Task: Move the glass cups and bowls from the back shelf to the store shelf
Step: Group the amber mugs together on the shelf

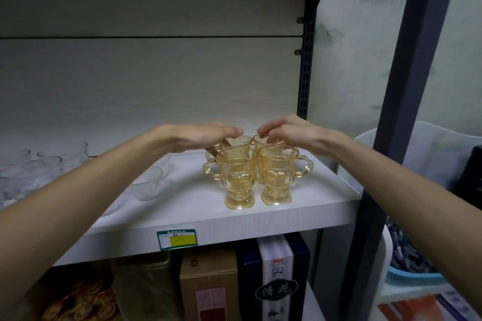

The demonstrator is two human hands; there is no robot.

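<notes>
Several amber glass cups [238,182] with handles stand in a tight cluster on the white shelf board [300,206], near its right end. My left hand [198,137] hovers flat, palm down, over the back left cup [236,147], with fingers stretched out and the thumb beside that cup's handle. My right hand [284,131] comes in from the right, its curled fingertips pinching the rim of the back right cup [260,139]. The two front cups stand free. Clear glass bowls [147,185] sit on the same shelf to the left.
More clear glasses [49,161] crowd the shelf's far left. A dark metal upright [306,65] bounds the shelf on the right. A price tag [176,239] is on the shelf edge. Boxes [276,276] fill the shelf below; a white bin [422,190] stands right.
</notes>
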